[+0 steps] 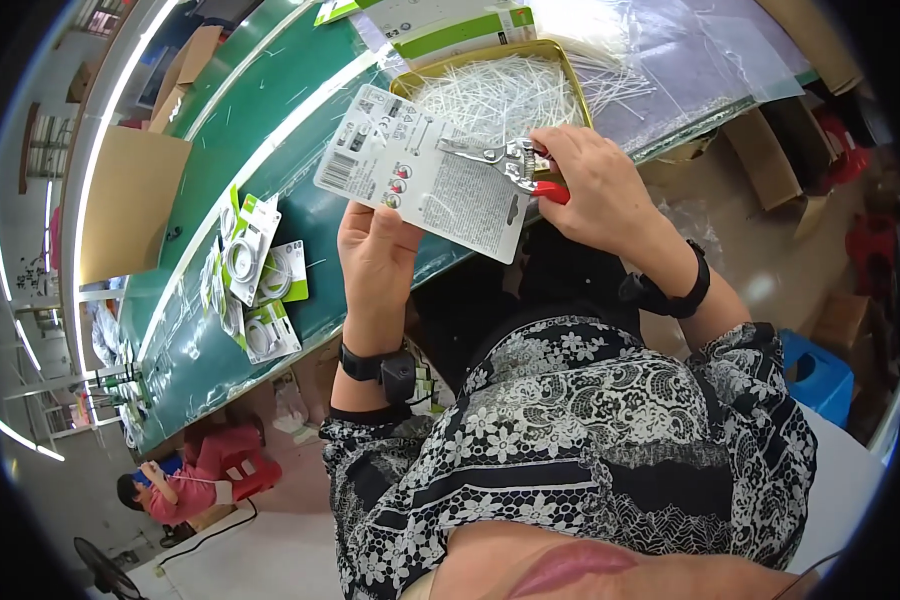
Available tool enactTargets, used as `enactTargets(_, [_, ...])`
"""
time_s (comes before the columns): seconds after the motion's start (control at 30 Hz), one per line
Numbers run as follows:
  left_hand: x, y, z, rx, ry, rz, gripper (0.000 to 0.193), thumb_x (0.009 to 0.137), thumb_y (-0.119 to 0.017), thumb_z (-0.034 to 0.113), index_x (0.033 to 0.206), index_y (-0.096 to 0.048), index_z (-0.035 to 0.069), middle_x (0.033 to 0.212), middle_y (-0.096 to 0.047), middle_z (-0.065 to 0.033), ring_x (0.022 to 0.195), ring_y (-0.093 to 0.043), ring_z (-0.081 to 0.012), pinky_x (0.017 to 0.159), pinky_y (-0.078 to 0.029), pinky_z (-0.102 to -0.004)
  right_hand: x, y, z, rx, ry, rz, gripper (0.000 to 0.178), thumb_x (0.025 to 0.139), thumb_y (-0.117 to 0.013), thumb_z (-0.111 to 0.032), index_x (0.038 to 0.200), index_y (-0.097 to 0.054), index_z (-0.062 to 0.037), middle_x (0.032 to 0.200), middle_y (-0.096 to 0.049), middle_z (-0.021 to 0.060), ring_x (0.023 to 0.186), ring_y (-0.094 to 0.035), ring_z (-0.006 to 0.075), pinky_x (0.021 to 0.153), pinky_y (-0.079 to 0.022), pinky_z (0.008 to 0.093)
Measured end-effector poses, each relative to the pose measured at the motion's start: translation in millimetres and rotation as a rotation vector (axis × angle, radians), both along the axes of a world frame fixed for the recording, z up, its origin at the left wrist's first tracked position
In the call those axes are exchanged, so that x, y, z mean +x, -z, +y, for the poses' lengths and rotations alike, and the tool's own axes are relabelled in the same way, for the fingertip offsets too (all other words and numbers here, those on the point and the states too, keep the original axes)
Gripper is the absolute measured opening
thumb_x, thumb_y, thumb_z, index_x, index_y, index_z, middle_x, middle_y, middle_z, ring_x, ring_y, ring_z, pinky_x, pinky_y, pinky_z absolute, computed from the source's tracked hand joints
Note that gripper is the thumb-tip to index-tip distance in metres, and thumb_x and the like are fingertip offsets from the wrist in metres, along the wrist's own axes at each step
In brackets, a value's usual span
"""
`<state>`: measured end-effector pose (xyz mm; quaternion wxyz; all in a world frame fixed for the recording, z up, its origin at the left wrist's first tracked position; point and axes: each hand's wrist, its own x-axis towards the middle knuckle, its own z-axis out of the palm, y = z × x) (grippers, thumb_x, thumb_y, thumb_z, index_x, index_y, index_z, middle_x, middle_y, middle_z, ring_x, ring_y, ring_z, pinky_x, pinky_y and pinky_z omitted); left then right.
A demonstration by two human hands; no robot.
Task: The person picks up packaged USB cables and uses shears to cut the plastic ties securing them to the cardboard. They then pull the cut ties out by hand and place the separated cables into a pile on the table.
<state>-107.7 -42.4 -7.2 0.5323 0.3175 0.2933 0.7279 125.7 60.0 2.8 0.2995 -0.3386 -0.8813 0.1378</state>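
Observation:
My left hand pinches the lower left edge of a white printed packaging card, thumb on the near face. The card's back faces up, with a hang hole at its right end. In my right hand are spring-loaded pliers with red handles; their metal jaws lie over the card's upper part. Whether the jaws grip anything cannot be made out. Just beyond the card sits a yellow-rimmed tray heaped with thin white plastic strips, partly covered by the card.
Several carded white cables lie piled on the green table to the left. Green-and-white boxes stand behind the tray. More strips lie on a plastic sheet at right. A person sits at far left; a blue stool is at right.

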Motion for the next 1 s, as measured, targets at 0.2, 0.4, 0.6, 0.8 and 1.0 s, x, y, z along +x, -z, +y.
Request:
enactTargets(0.2, [16.0,2.2,-5.2,-0.002,-0.037,0.061,0.043,0.091,-0.064,0.011,0.126,-0.044,-0.003,0.126,-0.056,-0.0164,0.114,-0.058,-0.028,0.097,-0.049,-0.0443,4.3,2.1,-1.0,-0.026,0.014,-0.054,0.044,0.071,-0.065,-0.011,0.112,-0.052,-0.0034,0.101,-0.059,0.0152,0.097,-0.057,0.0344,0.085,-0.045,0.0427])
enactTargets(0.4, [20.7,3.5,-6.4,0.002,-0.075,0.026,0.044,0.091,-0.064,0.012,0.126,-0.043,-0.002,0.127,-0.055,-0.0167,0.115,-0.058,-0.0278,0.098,-0.049,-0.0443,10.7,3.0,-2.4,0.005,0.039,-0.087,0.043,0.071,-0.064,-0.01,0.113,-0.052,-0.0036,0.101,-0.059,0.0151,0.097,-0.056,0.034,0.085,-0.044,0.0427])
enactTargets(0.6, [25.0,7.6,-6.5,-0.028,-0.019,0.013,0.044,0.091,-0.063,0.013,0.127,-0.043,-0.002,0.128,-0.054,-0.0156,0.116,-0.057,-0.0265,0.099,-0.048,-0.0425,10.2,6.6,2.1,-0.016,0.033,-0.065,0.041,0.072,-0.064,-0.01,0.11,-0.051,-0.0039,0.1,-0.06,0.0155,0.095,-0.057,0.0345,0.082,-0.045,0.0427])
enactTargets(0.8, [32.7,8.2,-2.2,-0.062,-0.005,0.004,0.044,0.093,-0.061,0.012,0.13,-0.042,-0.002,0.129,-0.054,-0.0145,0.117,-0.056,-0.0253,0.099,-0.048,-0.041,15.0,8.2,3.5,-0.261,0.04,-0.219,0.036,0.073,-0.063,-0.01,0.107,-0.051,-0.0034,0.092,-0.06,0.0169,0.085,-0.059,0.0365,0.073,-0.047,0.0427])
enactTargets(1.0, [30.3,12.4,3.7,-0.128,0.023,0.061,0.046,0.093,-0.06,0.012,0.133,-0.04,-0.001,0.129,-0.054,-0.0141,0.116,-0.057,-0.0248,0.098,-0.048,-0.0411,14.7,2.7,6.9,-0.226,-0.009,-0.157,0.034,0.073,-0.062,-0.009,0.105,-0.051,-0.0025,0.085,-0.059,0.0166,0.079,-0.059,0.0371,0.069,-0.048,0.0424])
